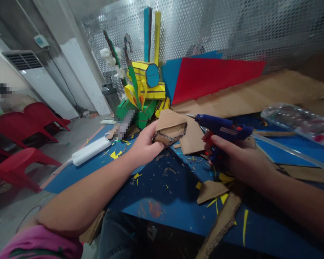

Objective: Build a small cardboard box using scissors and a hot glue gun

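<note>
My left hand (148, 144) is closed around a small folded cardboard piece (170, 122), thumb on its near side; an opening with cut edges faces me. In my right hand (232, 154) is a blue hot glue gun (223, 126), my fingers wrapped round its handle and red trigger. The gun's metal nozzle points left, just right of the cardboard piece and apart from it. A long clear glue stick (291, 149) sticks out of the gun's back end. Under the two hands lies a flat cardboard sheet (190, 138).
Scraps of cardboard (212, 190) and yellow paper (224, 198) litter the blue table (167, 212). A white power strip (91, 151) lies left. Yellow and green paper-covered constructions (148, 91), a red sheet (213, 77) and a plastic bottle (299, 122) are farther back. Red chairs (24, 126) stand left.
</note>
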The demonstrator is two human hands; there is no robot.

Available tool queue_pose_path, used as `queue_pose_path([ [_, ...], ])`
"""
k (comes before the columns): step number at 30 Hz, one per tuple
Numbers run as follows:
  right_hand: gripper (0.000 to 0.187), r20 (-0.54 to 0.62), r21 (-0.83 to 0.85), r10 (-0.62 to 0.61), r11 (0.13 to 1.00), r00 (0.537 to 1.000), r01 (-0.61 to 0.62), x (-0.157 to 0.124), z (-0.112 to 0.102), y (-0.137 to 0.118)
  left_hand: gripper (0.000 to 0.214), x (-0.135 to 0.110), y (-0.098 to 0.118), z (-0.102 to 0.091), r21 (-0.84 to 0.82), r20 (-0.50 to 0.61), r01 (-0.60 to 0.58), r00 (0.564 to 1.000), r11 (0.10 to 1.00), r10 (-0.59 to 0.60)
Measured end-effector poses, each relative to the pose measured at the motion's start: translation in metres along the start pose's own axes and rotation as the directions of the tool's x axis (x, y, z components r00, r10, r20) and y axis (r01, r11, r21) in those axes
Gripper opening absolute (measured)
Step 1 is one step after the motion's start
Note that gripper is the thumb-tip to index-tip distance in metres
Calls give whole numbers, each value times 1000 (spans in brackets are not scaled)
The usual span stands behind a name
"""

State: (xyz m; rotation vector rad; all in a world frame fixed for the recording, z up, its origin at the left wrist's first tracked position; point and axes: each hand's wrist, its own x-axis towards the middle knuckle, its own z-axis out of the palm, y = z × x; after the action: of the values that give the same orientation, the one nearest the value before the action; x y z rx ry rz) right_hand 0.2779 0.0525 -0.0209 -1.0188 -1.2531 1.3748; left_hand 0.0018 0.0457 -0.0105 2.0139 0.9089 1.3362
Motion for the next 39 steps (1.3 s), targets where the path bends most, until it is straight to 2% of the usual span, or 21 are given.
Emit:
queue_pose_path([
  [5,62,15,16,-9,1000,1000,9,1,-2,2,62,2,-3,-1,63,15,-65,998,996,64],
  [9,55,26,-13,-25,1000,999,25,0,-2,2,63,2,-3,-2,71,38,-83,996,994,81],
  [21,44,66,-68,-63,995,996,68,7,-7,12,57,3,-2,-1,-15,20,-22,1000,1000,23],
  [25,38,82,-91,-94,991,992,102,7,-6,9,57,2,2,2,-112,-29,95,995,989,-99],
  [30,37,86,-106,-98,989,991,107,6,-5,8,43,3,4,3,-282,-100,293,938,914,-331],
  [35,37,77,-83,-79,993,994,85,7,-6,11,37,4,1,2,-331,-174,318,905,888,-389],
  [39,36,77,-97,-79,992,994,86,8,-7,13,37,4,10,6,-402,-197,324,883,856,-427],
])
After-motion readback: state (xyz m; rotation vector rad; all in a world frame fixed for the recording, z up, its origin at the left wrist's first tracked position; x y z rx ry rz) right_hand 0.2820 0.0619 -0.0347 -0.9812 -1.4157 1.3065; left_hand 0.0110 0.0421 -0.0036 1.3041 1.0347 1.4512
